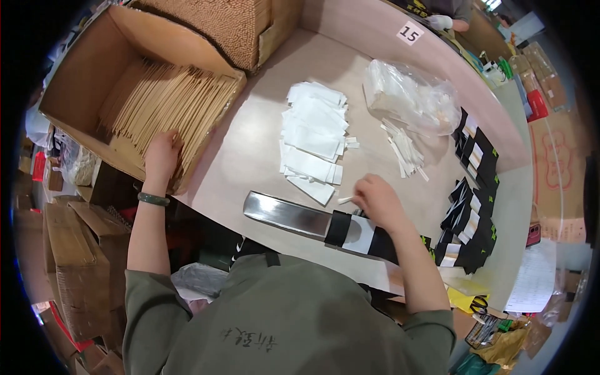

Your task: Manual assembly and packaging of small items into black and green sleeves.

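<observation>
My left hand (164,155) reaches into an open cardboard box (78,94), its fingers closed at the near end of a pile of thin wooden chopsticks (181,94). On the table, my right hand (378,200) pinches a small narrow white packet (345,200) between thumb and fingers. Just below that hand lies a shiny metal trough (284,212), its right end inside a black sleeve (338,228) with a white band. Above it spreads a stack of white folded napkins (312,128). My right forearm hides part of the sleeve.
Narrow white packets (403,150) lie beside a clear plastic bag (409,97) of white items. Black-and-white sleeves (472,219) are piled at the right, by the table's raised rim. A second box (219,25) of sticks stands behind. Another person's hand (459,25) shows at the far right.
</observation>
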Available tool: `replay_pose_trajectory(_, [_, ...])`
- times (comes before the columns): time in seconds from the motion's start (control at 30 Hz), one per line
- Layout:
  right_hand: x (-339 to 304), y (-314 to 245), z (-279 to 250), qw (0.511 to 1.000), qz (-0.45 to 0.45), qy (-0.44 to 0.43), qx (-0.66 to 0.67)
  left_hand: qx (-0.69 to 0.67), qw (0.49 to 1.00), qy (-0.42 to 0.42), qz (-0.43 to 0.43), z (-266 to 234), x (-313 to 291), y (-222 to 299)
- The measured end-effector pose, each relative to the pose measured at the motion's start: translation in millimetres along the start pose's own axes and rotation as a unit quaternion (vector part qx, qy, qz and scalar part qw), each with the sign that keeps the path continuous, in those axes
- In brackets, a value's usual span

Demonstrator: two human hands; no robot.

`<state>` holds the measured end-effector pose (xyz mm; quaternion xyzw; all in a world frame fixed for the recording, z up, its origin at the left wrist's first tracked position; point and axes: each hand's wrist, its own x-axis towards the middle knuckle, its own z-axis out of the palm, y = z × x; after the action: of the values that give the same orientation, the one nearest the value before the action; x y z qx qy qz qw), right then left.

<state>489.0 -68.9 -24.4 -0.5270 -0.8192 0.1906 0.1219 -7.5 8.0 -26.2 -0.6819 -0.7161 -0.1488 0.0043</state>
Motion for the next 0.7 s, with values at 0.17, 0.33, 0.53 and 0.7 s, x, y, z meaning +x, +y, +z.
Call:
replay_pose_trajectory(0.17, [11.9,-23.3,-22.7,0.971,0.175,0.054,0.154,-0.012,1.0,-0.015,-0.001,-2.1,-5.7,-2.8])
replay_pose_trajectory(0.33, [68.7,-41.5,33.5,0.995,0.0,0.102,0.003,-0.108,0.978,0.173,-0.043,-0.4,-4.4,12.0])
replay_pose_trajectory(0.53, [66.1,-66.5,7.4,0.999,0.033,0.002,0.006,-0.442,0.891,0.02,-0.106,52.7,-115.3,104.8])
replay_pose_trajectory(0.7, [37.6,-86.3,4.7,0.998,-0.037,0.026,0.037,-0.451,0.887,0.03,-0.094,27.3,-108.9,115.4])
